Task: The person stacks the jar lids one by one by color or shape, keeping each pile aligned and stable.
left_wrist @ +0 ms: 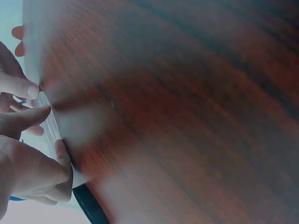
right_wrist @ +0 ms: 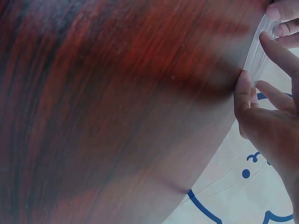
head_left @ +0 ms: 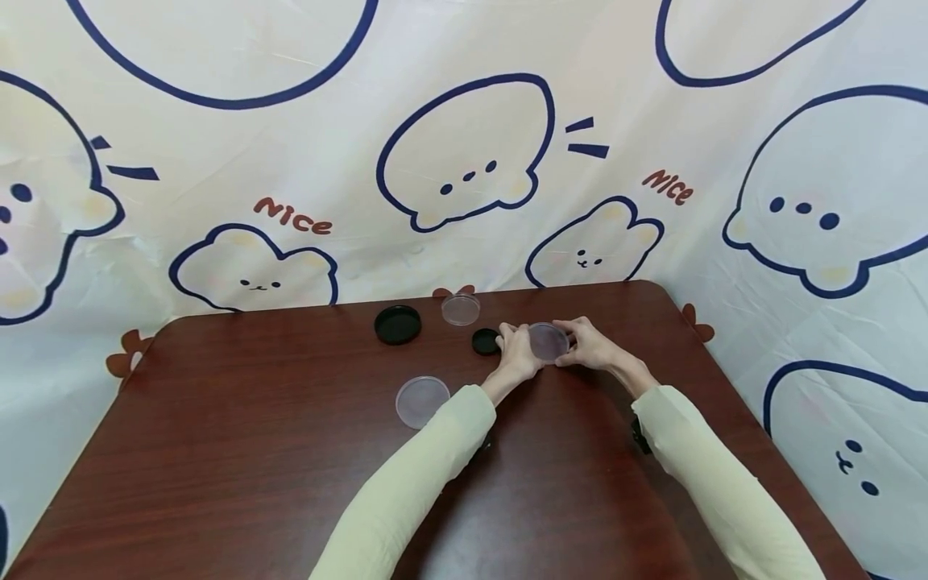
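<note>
Both hands hold one clear round dish point(head_left: 548, 342) at the back right of the table. My left hand point(head_left: 517, 352) grips its left side, and my right hand point(head_left: 589, 346) has thumb and fingers round its right side. In the left wrist view the dish point(left_wrist: 52, 122) shows edge-on between the fingers of the left hand point(left_wrist: 32, 170). The right wrist view shows the dish rim point(right_wrist: 254, 53) pinched by the right hand point(right_wrist: 271, 107). A small black dish point(head_left: 485, 341) lies just left of the left hand.
On the brown table point(head_left: 254, 451), a larger black dish point(head_left: 397, 325) and a clear dish point(head_left: 461, 308) lie near the back edge. Another clear dish point(head_left: 423, 402) lies beside the left sleeve. A patterned cloth point(head_left: 464, 161) hangs behind the table and along its right side.
</note>
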### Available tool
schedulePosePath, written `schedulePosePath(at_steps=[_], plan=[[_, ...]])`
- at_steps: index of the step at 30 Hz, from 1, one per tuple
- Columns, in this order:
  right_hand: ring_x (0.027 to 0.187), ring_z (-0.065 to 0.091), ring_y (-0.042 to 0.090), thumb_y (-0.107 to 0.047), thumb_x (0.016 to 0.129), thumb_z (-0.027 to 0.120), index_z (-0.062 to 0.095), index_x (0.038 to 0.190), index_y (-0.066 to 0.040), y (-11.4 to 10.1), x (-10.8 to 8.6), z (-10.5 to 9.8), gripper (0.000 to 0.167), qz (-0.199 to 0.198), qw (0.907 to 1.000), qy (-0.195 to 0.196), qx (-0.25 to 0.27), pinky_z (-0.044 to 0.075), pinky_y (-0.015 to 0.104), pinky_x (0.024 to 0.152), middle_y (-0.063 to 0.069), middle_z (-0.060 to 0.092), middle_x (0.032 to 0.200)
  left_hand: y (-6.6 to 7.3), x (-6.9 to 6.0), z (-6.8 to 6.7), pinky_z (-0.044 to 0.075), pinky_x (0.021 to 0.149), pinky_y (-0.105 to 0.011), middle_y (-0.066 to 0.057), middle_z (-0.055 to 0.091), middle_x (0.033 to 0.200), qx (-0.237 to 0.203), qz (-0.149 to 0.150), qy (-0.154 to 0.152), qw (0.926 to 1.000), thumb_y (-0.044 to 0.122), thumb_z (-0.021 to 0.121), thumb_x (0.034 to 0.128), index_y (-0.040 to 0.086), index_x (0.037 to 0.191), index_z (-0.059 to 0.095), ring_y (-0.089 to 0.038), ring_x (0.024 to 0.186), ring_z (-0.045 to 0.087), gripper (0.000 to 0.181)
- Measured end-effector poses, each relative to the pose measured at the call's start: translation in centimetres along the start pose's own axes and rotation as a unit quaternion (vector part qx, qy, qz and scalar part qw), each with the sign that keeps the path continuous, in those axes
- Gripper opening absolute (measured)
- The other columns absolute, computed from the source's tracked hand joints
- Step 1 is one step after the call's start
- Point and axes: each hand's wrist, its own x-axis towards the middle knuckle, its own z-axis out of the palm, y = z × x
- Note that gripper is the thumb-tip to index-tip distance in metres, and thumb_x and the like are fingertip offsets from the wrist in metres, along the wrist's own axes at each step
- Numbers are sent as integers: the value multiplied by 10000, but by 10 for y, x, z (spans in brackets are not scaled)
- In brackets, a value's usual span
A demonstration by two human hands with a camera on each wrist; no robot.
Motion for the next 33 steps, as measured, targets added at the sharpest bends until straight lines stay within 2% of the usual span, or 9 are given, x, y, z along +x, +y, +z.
schedulePosePath(at_steps=[9,14,18,22,29,33], plan=[[1057,528,415,29,812,743,334,1417,147,-3,-6,3,740,242,9996,149,32,498,355,780,344,321,1299,3,-3,-3,407,929,-418,-251,383,1249,-230,-176,-8,9996,69,824,756,-34,1281,532,-392,1091,381,609],[1057,523,393,11,823,742,337,1431,121,-5,-8,5,739,351,9992,171,109,494,341,797,305,312,1276,3,-6,-7,397,941,-422,-250,389,1267,-301,-167,-49,9994,67,822,760,-37,1299,519,-395,1094,384,627],[1041,534,374,24,823,737,325,1434,126,-5,-8,4,744,268,9993,121,239,499,318,792,306,296,1302,2,-7,-10,416,929,-417,-244,390,1272,-377,-127,-46,9992,63,827,754,-38,1321,509,-385,1089,389,658],[1018,563,396,65,810,731,311,1415,166,-6,-7,3,744,-24,9992,96,400,528,329,782,350,341,1316,2,-8,-13,438,908,-410,-235,394,1266,-435,-74,3,9990,57,837,741,-19,1355,499,-375,1085,391,705],[1016,569,376,35,805,749,330,1420,145,-15,-17,7,753,259,9991,165,295,527,304,774,301,316,1279,0,-15,-16,449,892,-398,-216,408,1252,-537,-49,-167,9984,71,844,737,0,1363,507,-340,1060,403,715],[995,577,390,56,792,750,343,1400,168,-19,-20,8,740,21,9992,256,311,533,324,761,324,343,1278,-2,-20,-19,459,883,-397,-204,402,1255,-609,-4,-190,9980,73,843,740,4,1369,503,-319,1057,403,718]])
